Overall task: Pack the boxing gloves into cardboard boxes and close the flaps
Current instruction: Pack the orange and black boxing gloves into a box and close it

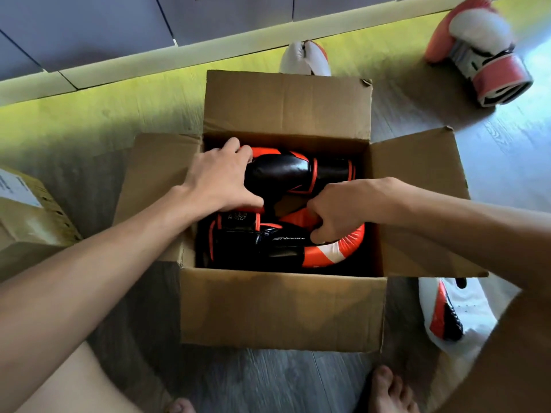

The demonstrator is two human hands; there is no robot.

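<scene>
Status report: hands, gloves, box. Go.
Left hand grips far black-and-orange boxing glove. Right hand pinches near black-and-orange boxing glove. Both inside brown cardboard box, flaps open.

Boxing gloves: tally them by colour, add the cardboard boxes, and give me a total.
Black-and-orange gloves: 2
White-and-orange gloves: 3
Cardboard boxes: 2
Total: 7
</scene>
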